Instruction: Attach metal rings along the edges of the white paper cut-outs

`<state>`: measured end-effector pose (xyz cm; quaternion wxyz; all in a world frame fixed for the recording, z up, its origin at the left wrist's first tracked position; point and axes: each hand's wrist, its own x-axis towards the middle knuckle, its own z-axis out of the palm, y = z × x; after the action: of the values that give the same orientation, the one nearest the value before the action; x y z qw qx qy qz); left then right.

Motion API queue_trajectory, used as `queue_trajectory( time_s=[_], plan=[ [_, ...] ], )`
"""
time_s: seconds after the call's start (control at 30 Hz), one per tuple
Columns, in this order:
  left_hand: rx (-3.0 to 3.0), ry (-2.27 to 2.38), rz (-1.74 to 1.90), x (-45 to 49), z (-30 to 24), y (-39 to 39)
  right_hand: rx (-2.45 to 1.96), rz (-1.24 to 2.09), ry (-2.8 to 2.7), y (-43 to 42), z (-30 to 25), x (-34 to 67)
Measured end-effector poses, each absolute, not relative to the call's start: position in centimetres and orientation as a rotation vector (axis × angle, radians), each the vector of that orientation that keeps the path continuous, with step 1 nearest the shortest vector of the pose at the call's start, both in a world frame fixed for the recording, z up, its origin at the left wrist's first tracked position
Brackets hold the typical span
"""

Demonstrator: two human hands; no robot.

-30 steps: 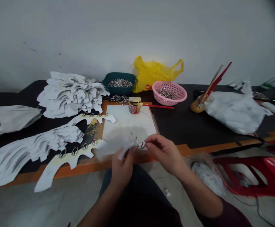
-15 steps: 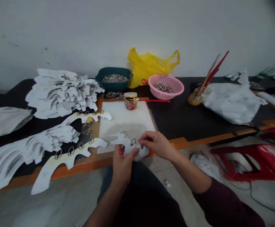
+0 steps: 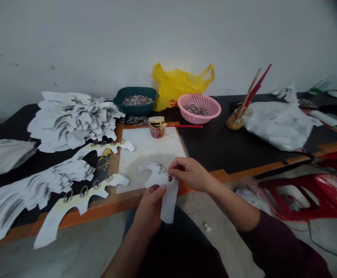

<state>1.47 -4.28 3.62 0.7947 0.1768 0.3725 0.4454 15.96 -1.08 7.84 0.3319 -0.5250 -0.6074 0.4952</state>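
My left hand (image 3: 149,206) is closed on a white cut-out piece (image 3: 170,202), thumb on top, at the table's front edge. The piece has a scalloped edge with several thin metal rings standing in it, and one long end hangs down. At its right side my right hand (image 3: 187,173) pinches a small metal ring, mostly hidden by the fingertips, against the edge. Under the piece lies a white sheet (image 3: 133,154). To the left, a similar cut-out with rings (image 3: 77,197) rests on the table's edge.
White cut-outs (image 3: 66,127) are heaped at left. Metal rings fill a green basin (image 3: 124,110) and a pink basket (image 3: 211,114). A small tub (image 3: 157,131) with a red-handled brush stands on the sheet. A jar (image 3: 233,124) of brushes and a white bag (image 3: 275,127) sit at right.
The white piece has turned in my left hand, so its long end now hangs down. My right fingers stay pinched at its edge. The whole view has shifted slightly.
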Motion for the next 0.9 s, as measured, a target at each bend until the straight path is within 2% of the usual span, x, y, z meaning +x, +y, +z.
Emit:
queue_trajectory(
  time_s=[0.13, 0.43, 0.67, 0.9],
  plan=[
    [0.509, 1.035, 0.931, 1.8, 3.3, -4.9, -1.412, 1.249, -1.62, -1.4, 7.4, 16.0],
    [0.687, 1.21, 1.015, 2.8, 1.1, -5.8, -1.581, 1.309, -1.527, -2.4, 6.1, 15.3],
    [0.762, 1.275, 1.115, 3.3, 0.9, -5.7, -1.644, 1.179, -1.411, -2.8, 5.0, 14.5],
    [0.736, 1.307, 1.153, 3.7, 1.0, -5.6, -1.634, 1.268, -1.287, -2.8, 4.9, 14.3]
  ],
)
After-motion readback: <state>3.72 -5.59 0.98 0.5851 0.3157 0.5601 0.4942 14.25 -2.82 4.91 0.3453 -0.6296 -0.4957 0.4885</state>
